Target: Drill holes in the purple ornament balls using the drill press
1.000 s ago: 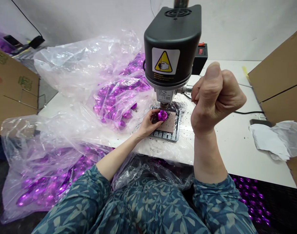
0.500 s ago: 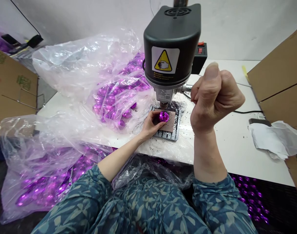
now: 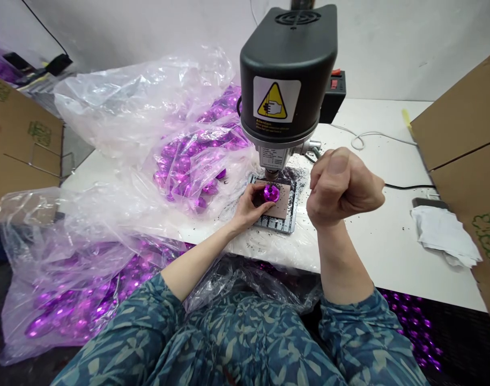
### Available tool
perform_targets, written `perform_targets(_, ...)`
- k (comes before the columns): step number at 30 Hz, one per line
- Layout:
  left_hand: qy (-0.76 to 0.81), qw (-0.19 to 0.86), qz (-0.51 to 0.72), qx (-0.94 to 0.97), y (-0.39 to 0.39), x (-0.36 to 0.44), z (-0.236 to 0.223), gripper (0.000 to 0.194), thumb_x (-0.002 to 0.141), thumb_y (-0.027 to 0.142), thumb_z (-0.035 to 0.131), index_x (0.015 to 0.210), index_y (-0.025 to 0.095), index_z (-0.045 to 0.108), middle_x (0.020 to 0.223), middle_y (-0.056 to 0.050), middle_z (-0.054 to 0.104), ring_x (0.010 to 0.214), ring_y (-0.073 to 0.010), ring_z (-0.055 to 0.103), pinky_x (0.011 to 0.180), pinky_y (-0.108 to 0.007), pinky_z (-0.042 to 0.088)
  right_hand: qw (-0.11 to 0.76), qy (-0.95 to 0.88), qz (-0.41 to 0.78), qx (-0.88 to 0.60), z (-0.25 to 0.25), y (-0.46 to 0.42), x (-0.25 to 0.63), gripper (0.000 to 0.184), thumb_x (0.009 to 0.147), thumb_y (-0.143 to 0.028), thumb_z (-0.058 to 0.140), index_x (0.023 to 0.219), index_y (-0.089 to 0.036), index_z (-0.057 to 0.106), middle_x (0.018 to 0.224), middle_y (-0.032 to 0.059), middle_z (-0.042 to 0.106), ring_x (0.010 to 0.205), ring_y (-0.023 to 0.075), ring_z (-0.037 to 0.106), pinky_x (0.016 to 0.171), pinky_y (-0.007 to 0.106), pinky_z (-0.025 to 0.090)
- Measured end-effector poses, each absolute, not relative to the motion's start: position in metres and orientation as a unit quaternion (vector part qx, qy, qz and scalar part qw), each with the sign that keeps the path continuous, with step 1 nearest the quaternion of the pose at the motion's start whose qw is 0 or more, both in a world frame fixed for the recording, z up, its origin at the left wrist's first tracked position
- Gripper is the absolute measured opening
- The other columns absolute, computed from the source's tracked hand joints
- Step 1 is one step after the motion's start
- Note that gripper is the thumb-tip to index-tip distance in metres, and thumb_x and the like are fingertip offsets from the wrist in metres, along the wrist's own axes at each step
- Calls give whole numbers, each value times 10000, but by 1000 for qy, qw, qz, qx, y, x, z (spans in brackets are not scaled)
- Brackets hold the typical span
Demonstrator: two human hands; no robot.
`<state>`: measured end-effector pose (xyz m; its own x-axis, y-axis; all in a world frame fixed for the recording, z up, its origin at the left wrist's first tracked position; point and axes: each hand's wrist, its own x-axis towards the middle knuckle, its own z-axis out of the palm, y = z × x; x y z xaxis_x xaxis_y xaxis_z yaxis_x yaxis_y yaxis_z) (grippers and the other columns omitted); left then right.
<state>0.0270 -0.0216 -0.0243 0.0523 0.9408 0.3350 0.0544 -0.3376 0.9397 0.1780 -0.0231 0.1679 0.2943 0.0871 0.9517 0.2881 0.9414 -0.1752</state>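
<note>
Under the black bench drill press (image 3: 289,64), my left hand (image 3: 248,208) pinches a shiny purple ball (image 3: 271,193) between thumb and fingers. The ball rests on a brown square pad (image 3: 280,206) on the metal base plate (image 3: 292,222). The chuck (image 3: 272,175) is just above the ball; whether a bit touches it I cannot make out. My right hand (image 3: 341,187) is closed in a fist around the feed lever (image 3: 316,150) at the press's right side, its knob hidden in my fingers.
Clear plastic bags (image 3: 140,102) with many purple balls (image 3: 180,166) lie left of the press, and another bag (image 3: 80,300) hangs lower left. Cardboard boxes (image 3: 23,145) flank both sides. Dark shavings litter the base. White papers (image 3: 444,236) and cables (image 3: 406,186) lie on the right.
My right hand has moved down and slightly left, swinging the feed lever downward. The left hand and the purple ball have stayed in place.
</note>
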Motion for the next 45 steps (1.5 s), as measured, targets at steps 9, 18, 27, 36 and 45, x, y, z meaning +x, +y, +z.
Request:
perform_targets(9,413,412,558,590,-22,29,-22,680,807,651,957,1250,224,666,1254,-126,750,1214,-303,734,1072,-470,589,772,-619,-101,-104,147,-18,184,477,1032,-127,536,687,-227,221,538,-68,279,433,55,307,413,269,255)
perform_targets(18,419,415,550,591,-21,28,-21,680,802,657,956,1238,224,666,1243,-118,754,1197,-295,731,1086,-470,573,764,-631,-117,-61,142,-16,185,441,989,-86,522,693,-237,232,523,-88,309,408,46,298,406,246,285)
perform_targets(27,422,385,555,604,-21,29,-20,623,815,601,960,1216,224,667,1221,-109,760,1175,-286,740,1073,-470,584,769,-622,-76,-130,162,-21,184,481,1059,-185,548,625,-223,343,464,-85,323,349,50,306,367,298,185)
perform_targets(36,374,270,535,708,-98,27,17,421,922,399,877,1228,222,648,1109,-75,769,1000,-231,765,875,-392,644,752,-594,56,-280,227,4,177,678,909,-922,304,673,-296,197,482,-71,226,407,98,258,421,357,282)
perform_targets(45,251,339,143,895,-191,39,-55,354,1045,355,675,1369,218,713,1317,-189,764,1140,-354,780,935,-454,669,788,-581,64,-192,224,7,174,625,933,-831,457,672,-301,252,514,-102,243,380,60,263,403,311,283)
